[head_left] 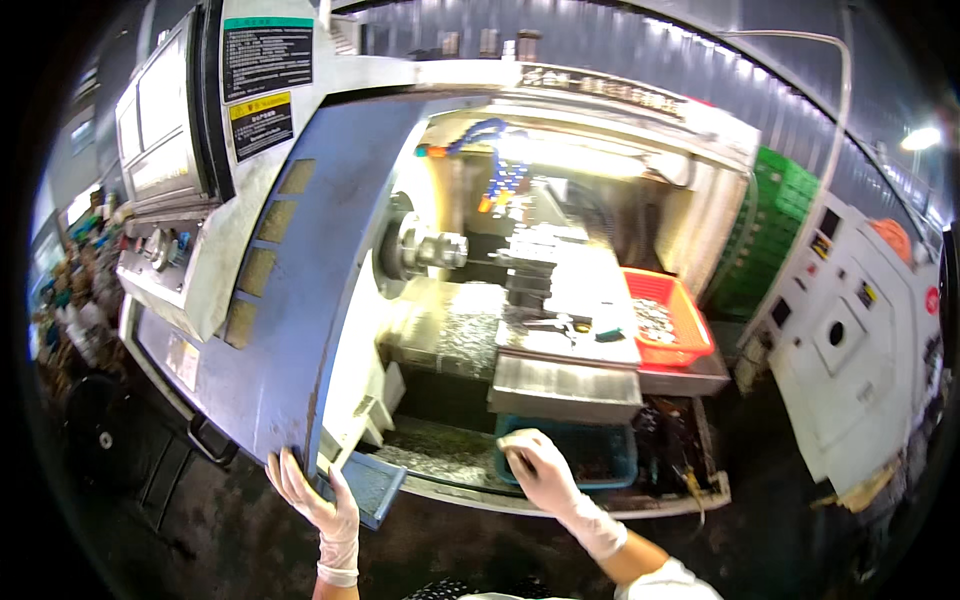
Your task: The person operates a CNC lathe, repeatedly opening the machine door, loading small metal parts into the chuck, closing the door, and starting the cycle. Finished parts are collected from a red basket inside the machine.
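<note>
White-gloved, the left hand (315,505) has its fingers straight and laid against the lower corner of the blue door (300,330), thumb set apart beside the door's edge; whether they grip that edge, I cannot tell. Off to their right, the right hand (540,472) has its fingers curled inward in front of the left part of a teal tray (612,484); their inside is hidden, so I cannot tell if they hold something. Just right of the left fingers juts a blue panel (372,490). Beyond the right fingers lies a metal ledge (565,385); farther off, to their right, an orange-red basket (690,350) with small metal pieces (652,318). Well beyond the right fingers, to their left, is the metal chuck (400,245). Green crates (770,205) and a white cabinet (850,360) stand far to their right.
</note>
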The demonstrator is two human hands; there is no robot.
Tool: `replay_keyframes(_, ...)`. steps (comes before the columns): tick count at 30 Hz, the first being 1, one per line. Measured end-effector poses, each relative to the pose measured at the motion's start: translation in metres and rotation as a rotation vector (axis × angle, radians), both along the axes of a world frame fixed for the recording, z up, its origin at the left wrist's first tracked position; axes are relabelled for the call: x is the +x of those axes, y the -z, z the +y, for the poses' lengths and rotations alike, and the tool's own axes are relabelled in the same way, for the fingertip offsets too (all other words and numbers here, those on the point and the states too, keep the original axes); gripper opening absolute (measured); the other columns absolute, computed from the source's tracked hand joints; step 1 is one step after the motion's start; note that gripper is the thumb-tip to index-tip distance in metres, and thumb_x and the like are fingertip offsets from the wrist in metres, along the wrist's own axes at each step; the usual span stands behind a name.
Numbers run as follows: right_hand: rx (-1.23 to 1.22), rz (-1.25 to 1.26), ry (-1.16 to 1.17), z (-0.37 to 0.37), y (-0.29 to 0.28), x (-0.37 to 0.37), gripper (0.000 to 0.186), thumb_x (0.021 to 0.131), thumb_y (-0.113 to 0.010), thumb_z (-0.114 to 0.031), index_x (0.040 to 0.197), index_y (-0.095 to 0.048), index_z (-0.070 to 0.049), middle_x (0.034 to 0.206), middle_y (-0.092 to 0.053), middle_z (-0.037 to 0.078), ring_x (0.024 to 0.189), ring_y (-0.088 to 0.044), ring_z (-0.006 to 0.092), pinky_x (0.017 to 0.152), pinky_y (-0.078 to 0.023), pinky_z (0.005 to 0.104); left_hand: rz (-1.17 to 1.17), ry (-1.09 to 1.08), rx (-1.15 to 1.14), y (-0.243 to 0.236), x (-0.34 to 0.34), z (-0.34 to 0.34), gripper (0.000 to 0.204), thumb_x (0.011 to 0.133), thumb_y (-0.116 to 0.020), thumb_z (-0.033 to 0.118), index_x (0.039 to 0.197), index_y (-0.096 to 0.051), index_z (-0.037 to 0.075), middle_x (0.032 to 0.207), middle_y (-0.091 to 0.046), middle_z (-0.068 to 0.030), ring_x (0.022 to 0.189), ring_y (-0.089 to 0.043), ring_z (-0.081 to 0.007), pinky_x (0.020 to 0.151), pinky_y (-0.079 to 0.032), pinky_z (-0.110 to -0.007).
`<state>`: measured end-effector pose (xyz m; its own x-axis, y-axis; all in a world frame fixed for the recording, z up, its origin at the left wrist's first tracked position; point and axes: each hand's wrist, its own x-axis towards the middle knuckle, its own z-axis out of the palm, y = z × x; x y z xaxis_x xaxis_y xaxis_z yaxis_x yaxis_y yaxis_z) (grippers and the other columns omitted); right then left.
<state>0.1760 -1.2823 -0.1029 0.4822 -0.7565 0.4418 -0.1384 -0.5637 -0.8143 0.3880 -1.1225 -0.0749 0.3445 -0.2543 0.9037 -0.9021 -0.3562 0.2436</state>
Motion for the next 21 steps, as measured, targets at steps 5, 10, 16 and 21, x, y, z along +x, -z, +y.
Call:
replay_keyframes(5, 0.355, -0.395, -0.145, -0.151, -0.041, 0.121, 0.016, 0.071, -0.048, -0.012, 0.080, -0.053, 0.000, 0.073, -0.054, 0.009, 0.067, -0.050, 0.0190, 0.060, -0.039, 0.0267, 0.139, -0.003, -0.023, 0.004, -0.007, -0.002, 0.055, 0.066, -0.049, 0.000, 0.114, -0.022, -0.005, 0.116, -0.029, -0.0195, 0.107, -0.027, -0.0356, 0.089, -0.021, -0.044)
replay_keyframes(10, 0.685, -0.327, 0.120, -0.265, -0.029, 0.199, 0.021, 0.069, -0.049, -0.020, 0.077, -0.055, -0.002, 0.070, -0.055, 0.007, 0.061, -0.049, 0.0176, 0.054, -0.039, 0.0264, 0.068, -0.155, -0.036, 0.004, -0.012, -0.008, 0.049, 0.071, -0.044, 0.001, 0.114, -0.023, -0.004, 0.118, -0.027, -0.0196, 0.109, -0.027, -0.0326, 0.090, -0.020, -0.040)
replay_keyframes(16, 0.849, -0.429, 0.155, -0.325, -0.026, 0.208, 0.019, 0.065, -0.053, -0.027, 0.062, -0.053, -0.009, 0.057, -0.049, -0.001, 0.052, -0.046, 0.0116, 0.052, -0.036, 0.0274, 0.078, -0.131, -0.065, 0.024, -0.007, -0.001, 0.045, 0.073, -0.041, 0.004, 0.114, -0.022, -0.003, 0.119, -0.023, -0.0214, 0.111, -0.023, -0.0350, 0.090, -0.018, -0.044)
replay_keyframes(21, 0.782, -0.455, 0.159, -0.323, -0.024, 0.215, 0.024, 0.065, -0.054, -0.030, 0.063, -0.052, -0.006, 0.056, -0.048, 0.001, 0.049, -0.044, 0.0113, 0.043, -0.035, 0.0247, 0.106, -0.250, -0.041, 0.034, -0.004, 0.016, 0.043, 0.075, -0.040, 0.007, 0.113, -0.023, -0.003, 0.118, -0.024, -0.0212, 0.111, -0.022, -0.0350, 0.091, -0.018, -0.045)
